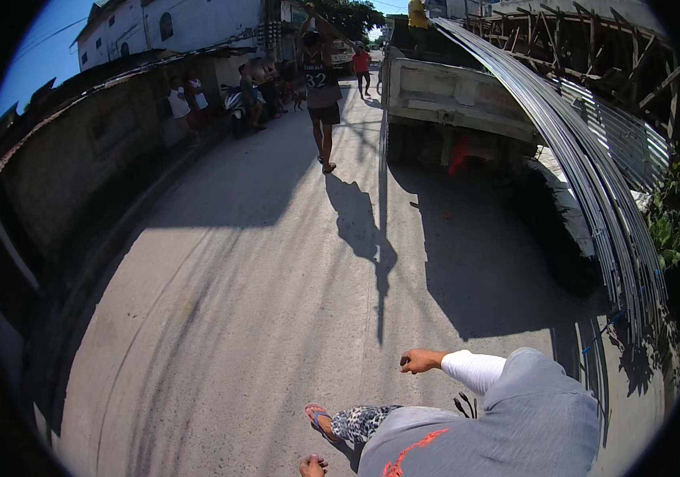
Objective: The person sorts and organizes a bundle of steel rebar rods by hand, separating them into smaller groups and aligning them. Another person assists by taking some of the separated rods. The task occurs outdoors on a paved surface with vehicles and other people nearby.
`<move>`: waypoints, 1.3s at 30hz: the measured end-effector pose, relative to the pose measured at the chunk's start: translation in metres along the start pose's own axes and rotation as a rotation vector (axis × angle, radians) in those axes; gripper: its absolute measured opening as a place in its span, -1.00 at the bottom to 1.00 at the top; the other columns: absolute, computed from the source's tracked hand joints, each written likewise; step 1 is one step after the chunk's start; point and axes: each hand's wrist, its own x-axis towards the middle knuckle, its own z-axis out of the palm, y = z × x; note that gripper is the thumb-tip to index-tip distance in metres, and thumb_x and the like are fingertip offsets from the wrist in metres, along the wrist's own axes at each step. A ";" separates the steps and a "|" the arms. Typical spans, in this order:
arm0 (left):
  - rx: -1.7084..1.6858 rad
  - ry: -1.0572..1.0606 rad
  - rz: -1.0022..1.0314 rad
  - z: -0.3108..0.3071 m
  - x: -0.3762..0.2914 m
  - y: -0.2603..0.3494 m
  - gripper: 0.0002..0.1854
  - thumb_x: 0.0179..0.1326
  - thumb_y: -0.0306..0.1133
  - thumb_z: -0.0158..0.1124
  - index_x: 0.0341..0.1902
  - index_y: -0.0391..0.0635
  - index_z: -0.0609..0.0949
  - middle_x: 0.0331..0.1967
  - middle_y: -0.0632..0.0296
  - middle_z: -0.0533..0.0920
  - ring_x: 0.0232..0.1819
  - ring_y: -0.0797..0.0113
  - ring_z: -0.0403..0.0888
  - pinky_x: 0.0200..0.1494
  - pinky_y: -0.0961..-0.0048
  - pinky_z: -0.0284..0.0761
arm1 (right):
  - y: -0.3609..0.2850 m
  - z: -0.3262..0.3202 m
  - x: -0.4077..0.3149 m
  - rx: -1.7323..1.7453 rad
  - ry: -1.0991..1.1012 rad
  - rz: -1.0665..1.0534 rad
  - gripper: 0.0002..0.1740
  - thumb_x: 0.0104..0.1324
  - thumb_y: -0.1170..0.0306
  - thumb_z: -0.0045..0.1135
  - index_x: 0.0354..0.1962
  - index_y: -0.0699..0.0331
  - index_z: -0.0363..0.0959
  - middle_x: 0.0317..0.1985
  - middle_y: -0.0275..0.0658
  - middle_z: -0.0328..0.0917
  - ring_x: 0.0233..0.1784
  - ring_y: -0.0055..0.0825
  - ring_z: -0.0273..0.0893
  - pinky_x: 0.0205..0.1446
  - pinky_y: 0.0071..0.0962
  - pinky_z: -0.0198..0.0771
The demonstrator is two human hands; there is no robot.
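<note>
My right hand (422,361), at the end of a white sleeve, hangs over the concrete road with its fingers curled; nothing shows in it. Only part of my left hand (314,466) enters at the bottom edge, its fingers bent and its palm hidden. Below me are my grey shirt (495,429) with a red-orange mark, patterned trousers (361,422) and a foot in a flip-flop (323,422). Dark cord-like ends (465,405) stick out near my waist. Nearest to my right side, a bundle of long metal bars (590,161) slopes from a truck down towards the ground.
The truck (453,89) stands ahead on the right. Walking ahead is a person in a dark jersey (319,77), arms raised to a long object. Someone in red (361,62) is farther off. People and a motorcycle (236,109) line the left wall (95,137). Corrugated sheets (614,131) border the right.
</note>
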 end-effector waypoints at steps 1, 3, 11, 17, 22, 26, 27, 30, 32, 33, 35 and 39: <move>0.064 -0.121 -0.024 0.012 0.010 0.008 -0.68 0.27 -0.23 0.13 -0.14 -0.30 0.54 -0.46 0.12 0.64 -0.46 0.32 0.63 -0.49 0.41 0.48 | 0.004 -0.008 0.016 -0.094 -0.056 0.092 -0.50 0.23 0.12 0.15 -0.02 0.33 0.47 -0.16 -0.06 0.61 -0.16 -0.28 0.60 -0.09 -0.37 0.45; 0.167 -0.261 -0.009 -0.005 0.039 0.032 -0.67 0.27 -0.22 0.13 -0.13 -0.30 0.54 -0.45 0.12 0.64 -0.45 0.32 0.63 -0.49 0.41 0.48 | 0.008 -0.031 0.052 -0.260 -0.150 0.351 -0.53 0.13 0.14 0.21 -0.08 0.27 0.56 -0.18 -0.08 0.63 -0.11 -0.24 0.59 -0.03 -0.25 0.45; 0.078 -0.107 0.074 -0.147 0.180 0.152 -0.64 0.26 -0.19 0.14 -0.11 -0.29 0.54 -0.42 0.12 0.65 -0.42 0.31 0.64 -0.45 0.39 0.48 | -0.227 -0.061 0.277 -0.081 0.384 0.016 -0.61 0.05 0.36 -0.02 -0.24 0.46 0.56 -0.18 0.16 0.58 -0.05 -0.01 0.56 0.02 -0.22 0.43; 0.206 -0.253 0.114 -0.149 0.266 0.259 -0.62 0.25 -0.16 0.15 -0.09 -0.29 0.54 -0.40 0.11 0.65 -0.39 0.30 0.64 -0.42 0.38 0.48 | -0.503 0.090 0.319 -0.156 -0.043 -0.448 -0.67 -0.01 0.46 -0.02 -0.30 0.48 0.52 -0.29 0.15 0.59 -0.20 0.03 0.57 -0.17 -0.13 0.42; 0.332 -0.508 0.228 -0.127 0.328 0.331 -0.60 0.24 -0.14 0.15 -0.07 -0.28 0.54 -0.38 0.11 0.66 -0.36 0.29 0.64 -0.40 0.38 0.48 | -0.565 0.181 0.306 0.031 -0.464 -0.766 -0.65 0.15 0.30 0.06 -0.18 0.37 0.40 -0.24 0.03 0.56 -0.14 -0.06 0.53 -0.11 -0.17 0.39; 0.380 -0.566 0.307 -0.131 0.371 0.387 -0.58 0.24 -0.13 0.16 -0.06 -0.28 0.54 -0.36 0.11 0.66 -0.34 0.28 0.64 -0.38 0.37 0.49 | -0.491 0.168 0.345 -0.235 -0.515 -0.330 -0.67 0.08 0.38 0.05 -0.21 0.39 0.51 -0.21 0.06 0.58 -0.11 -0.05 0.56 -0.08 -0.16 0.42; 0.397 -0.570 0.333 -0.131 0.380 0.402 -0.58 0.24 -0.12 0.16 -0.06 -0.28 0.54 -0.36 0.11 0.66 -0.34 0.28 0.64 -0.38 0.37 0.49 | -0.472 0.154 0.350 -0.331 -0.505 -0.243 -0.67 0.06 0.40 0.05 -0.22 0.40 0.54 -0.21 0.07 0.59 -0.11 -0.05 0.56 -0.07 -0.16 0.42; 0.471 -0.600 0.415 -0.115 0.396 0.446 -0.57 0.24 -0.11 0.17 -0.05 -0.27 0.54 -0.35 0.11 0.67 -0.32 0.28 0.65 -0.36 0.36 0.49 | -0.423 0.072 0.348 -0.150 -0.030 0.170 -0.64 0.05 0.44 0.00 -0.20 0.41 0.57 -0.18 0.09 0.60 -0.08 -0.05 0.57 -0.06 -0.12 0.43; 0.517 -0.580 0.455 -0.106 0.399 0.468 -0.56 0.23 -0.10 0.17 -0.04 -0.27 0.54 -0.34 0.10 0.67 -0.31 0.27 0.65 -0.35 0.36 0.49 | -0.410 0.014 0.325 0.408 0.757 0.269 -0.60 0.14 0.31 -0.01 -0.15 0.43 0.51 -0.24 0.05 0.61 -0.25 -0.03 0.60 -0.18 -0.15 0.44; 0.537 -0.569 0.473 -0.102 0.400 0.477 -0.55 0.23 -0.10 0.17 -0.04 -0.27 0.54 -0.33 0.10 0.67 -0.31 0.27 0.65 -0.35 0.36 0.49 | -0.404 -0.009 0.309 0.428 0.819 0.159 -0.61 0.14 0.31 0.01 -0.16 0.42 0.50 -0.21 0.06 0.59 -0.20 -0.04 0.58 -0.12 -0.16 0.43; 0.577 -0.558 0.513 -0.095 0.396 0.491 -0.55 0.23 -0.09 0.17 -0.03 -0.27 0.54 -0.33 0.10 0.67 -0.30 0.27 0.65 -0.34 0.35 0.49 | -0.394 -0.042 0.276 0.826 0.929 0.045 -0.61 0.13 0.30 0.05 -0.16 0.41 0.47 -0.21 0.06 0.57 -0.15 -0.07 0.56 -0.06 -0.18 0.40; 0.635 -0.556 0.569 -0.088 0.379 0.498 -0.53 0.22 -0.07 0.18 -0.02 -0.26 0.54 -0.31 0.10 0.68 -0.28 0.26 0.65 -0.32 0.34 0.49 | -0.366 -0.002 0.220 0.679 0.989 0.190 -0.63 0.18 0.24 0.06 -0.19 0.37 0.48 -0.18 -0.01 0.57 -0.09 -0.15 0.53 -0.05 -0.23 0.39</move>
